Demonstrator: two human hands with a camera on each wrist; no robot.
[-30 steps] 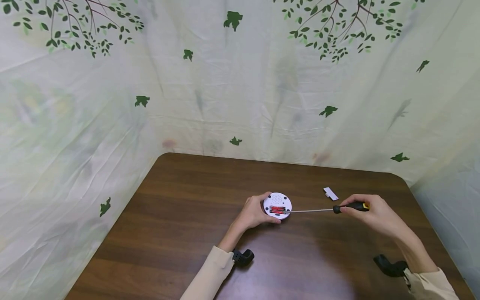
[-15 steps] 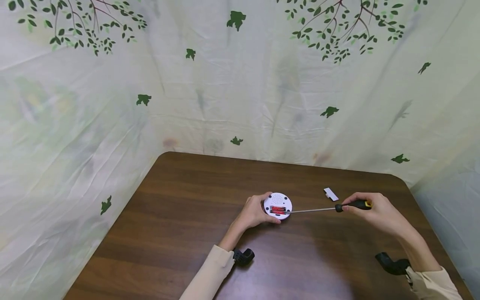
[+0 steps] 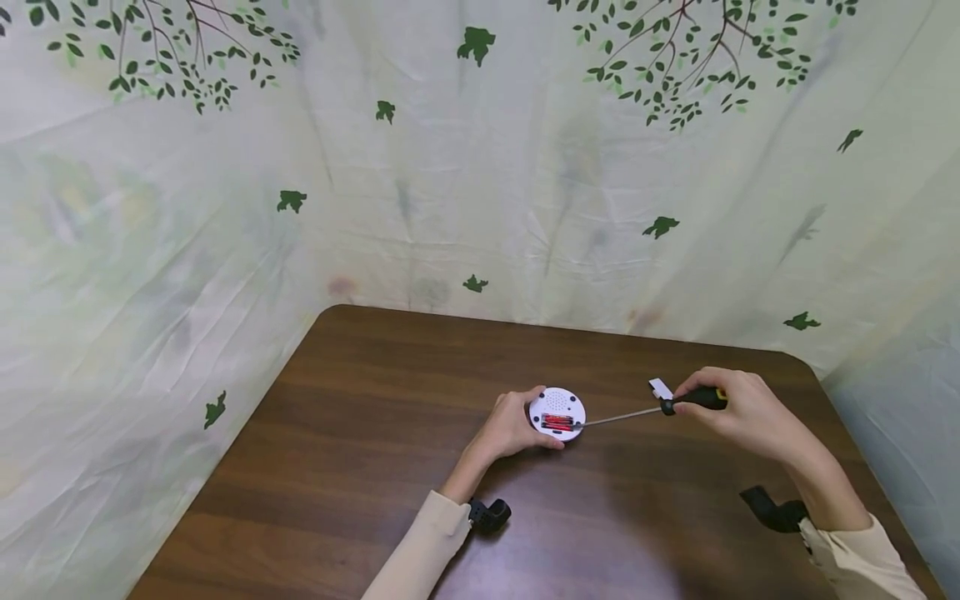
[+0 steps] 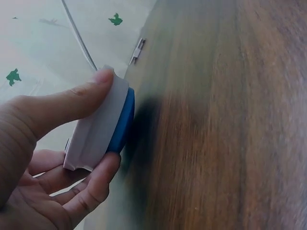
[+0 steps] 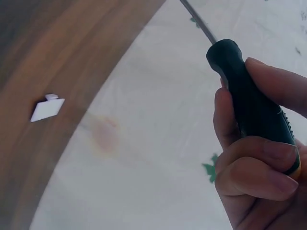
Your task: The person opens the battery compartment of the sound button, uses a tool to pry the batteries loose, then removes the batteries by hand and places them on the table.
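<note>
A round white device [image 3: 556, 403] with a blue underside is held by its rim in my left hand [image 3: 512, 425]. Its perforated face is turned up, and red batteries [image 3: 557, 422] lie in its uncovered compartment. My right hand [image 3: 750, 414] grips the black and yellow handle of a screwdriver [image 5: 254, 103]. The long metal shaft runs left to the device, and its tip is at the right end of the battery compartment; whether it touches a battery is too small to tell. Beyond the right hand lies a small white battery cover [image 5: 48, 109], partly hidden in the head view.
The brown wooden table [image 3: 360, 467] has rounded far corners. A pale curtain [image 3: 450, 192] printed with leaves hangs behind it and along both sides. Black wrist cameras [image 3: 489, 517] are strapped at both sleeves.
My right hand has moved up and slightly left, tilting the screwdriver's handle higher. Its tip stays at the compartment's right end. The left hand and device hold nearly still.
</note>
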